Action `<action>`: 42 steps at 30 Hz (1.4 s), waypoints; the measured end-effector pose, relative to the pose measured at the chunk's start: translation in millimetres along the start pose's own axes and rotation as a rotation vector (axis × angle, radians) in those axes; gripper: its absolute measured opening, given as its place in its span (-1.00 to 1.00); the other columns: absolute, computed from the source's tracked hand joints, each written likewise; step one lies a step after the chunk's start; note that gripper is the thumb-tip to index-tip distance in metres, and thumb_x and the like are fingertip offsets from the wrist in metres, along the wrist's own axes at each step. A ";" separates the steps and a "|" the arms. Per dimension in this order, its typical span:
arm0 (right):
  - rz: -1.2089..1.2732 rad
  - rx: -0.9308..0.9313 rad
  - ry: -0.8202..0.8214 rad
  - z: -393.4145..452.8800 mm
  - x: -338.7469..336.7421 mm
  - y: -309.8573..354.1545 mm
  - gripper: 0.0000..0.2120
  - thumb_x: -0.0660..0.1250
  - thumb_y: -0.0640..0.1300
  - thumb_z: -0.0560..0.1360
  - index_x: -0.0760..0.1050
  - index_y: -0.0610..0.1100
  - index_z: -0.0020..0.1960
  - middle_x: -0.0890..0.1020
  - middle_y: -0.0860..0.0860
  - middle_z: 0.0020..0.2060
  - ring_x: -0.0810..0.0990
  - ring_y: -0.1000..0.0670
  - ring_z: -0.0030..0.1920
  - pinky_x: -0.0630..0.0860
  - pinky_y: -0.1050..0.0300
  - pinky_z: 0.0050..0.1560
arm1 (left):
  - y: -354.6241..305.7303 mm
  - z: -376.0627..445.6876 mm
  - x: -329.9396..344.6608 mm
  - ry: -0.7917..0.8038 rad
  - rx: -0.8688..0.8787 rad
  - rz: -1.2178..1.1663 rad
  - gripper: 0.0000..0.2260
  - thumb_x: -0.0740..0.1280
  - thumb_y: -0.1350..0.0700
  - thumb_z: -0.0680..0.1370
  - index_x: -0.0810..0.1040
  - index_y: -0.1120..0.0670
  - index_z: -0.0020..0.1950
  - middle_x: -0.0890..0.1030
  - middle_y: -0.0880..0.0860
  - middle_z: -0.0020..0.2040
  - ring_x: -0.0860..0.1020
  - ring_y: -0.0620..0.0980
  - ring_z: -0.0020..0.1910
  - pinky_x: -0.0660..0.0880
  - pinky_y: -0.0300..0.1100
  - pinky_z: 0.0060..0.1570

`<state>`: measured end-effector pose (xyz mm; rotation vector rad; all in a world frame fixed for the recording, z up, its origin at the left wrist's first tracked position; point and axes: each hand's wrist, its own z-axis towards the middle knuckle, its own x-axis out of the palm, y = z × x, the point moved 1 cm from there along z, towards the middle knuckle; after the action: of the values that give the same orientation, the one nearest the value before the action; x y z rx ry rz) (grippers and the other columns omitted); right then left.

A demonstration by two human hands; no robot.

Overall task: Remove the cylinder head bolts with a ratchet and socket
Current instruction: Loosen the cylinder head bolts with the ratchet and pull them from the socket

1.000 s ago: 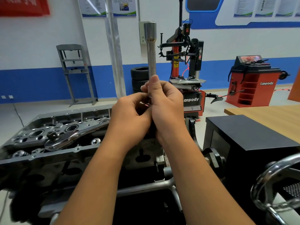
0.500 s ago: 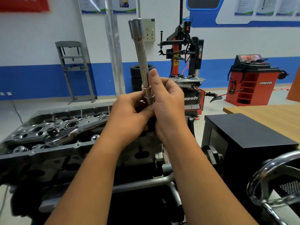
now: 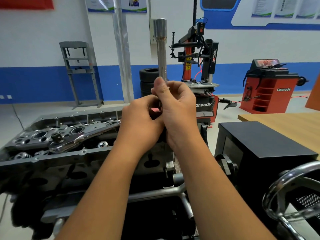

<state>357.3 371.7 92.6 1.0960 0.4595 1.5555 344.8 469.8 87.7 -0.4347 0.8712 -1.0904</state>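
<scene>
Evidently the tool is still being put together rather than used. Both hands are raised in front of the person's chest, and between them a long extension bar [image 3: 162,54] stands nearly upright, its wider socket-shaped end at twelve o'clock. The right hand [image 3: 174,108] has its fingers curled around the bar's lower part, thumb lying up along the shaft. The left hand [image 3: 140,116] is bunched against it at nine o'clock, fingers curled in toward the bar's base; whatever small piece it works there is hidden, so I cannot tell what it pinches.

The ratchet [image 3: 78,138] lies unheld across the top of the cylinder head [image 3: 52,153], at about eight o'clock from the hands, its square drive facing up. No head bolt can be picked out for certain among the valve gear.

To do this step well, I would judge the right hand should hold the bar steady while the left seats the fitting squarely until it locks, then tug it to confirm. A half-seated joint could slip off under load and round a bolt.
</scene>
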 end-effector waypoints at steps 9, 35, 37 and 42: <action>-0.023 0.004 0.030 0.4 3.6 -2.0 -0.74 0.37 0.08 0.62 0.60 -0.11 -0.07 0.69 -0.05 -0.16 0.68 0.01 -0.10 0.66 -0.09 0.02 | 2.5 0.9 -5.9 0.071 -0.035 -0.114 -0.78 0.43 0.23 0.60 0.65 -0.09 0.12 0.74 -0.05 -0.10 0.73 -0.04 -0.13 0.71 0.06 -0.09; 0.003 0.006 -0.010 -1.1 3.2 0.8 -0.71 0.45 0.03 0.57 0.55 -0.21 -0.04 0.63 -0.15 -0.15 0.62 -0.08 -0.16 0.64 -0.29 0.04 | 0.4 0.2 -4.9 0.010 -0.056 -0.164 -0.82 0.49 0.22 0.56 0.68 -0.06 0.04 0.73 -0.09 -0.18 0.71 -0.14 -0.22 0.63 -0.26 -0.28; -0.010 0.006 -0.006 -1.0 1.6 0.1 -0.76 0.49 -0.01 0.55 0.54 -0.16 -0.03 0.65 -0.14 -0.11 0.63 -0.07 -0.16 0.64 -0.29 0.05 | 0.4 0.1 -5.1 0.002 -0.056 -0.136 -0.83 0.50 0.19 0.56 0.68 -0.08 0.05 0.73 -0.07 -0.18 0.71 -0.12 -0.22 0.67 -0.19 -0.25; -0.053 -0.031 0.003 -0.9 2.8 -1.2 -0.70 0.33 0.02 0.65 0.59 -0.20 -0.09 0.64 -0.09 -0.22 0.64 -0.02 -0.18 0.64 -0.01 -0.08 | -4.3 -1.4 -7.3 0.122 -0.033 -0.285 -0.77 0.34 0.24 0.68 0.63 -0.12 0.09 0.73 0.00 -0.09 0.69 0.01 -0.29 0.67 -0.08 -0.34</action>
<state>357.3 374.8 92.3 1.0503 0.4615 1.5133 339.8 474.6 92.8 -0.5364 0.9549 -1.3771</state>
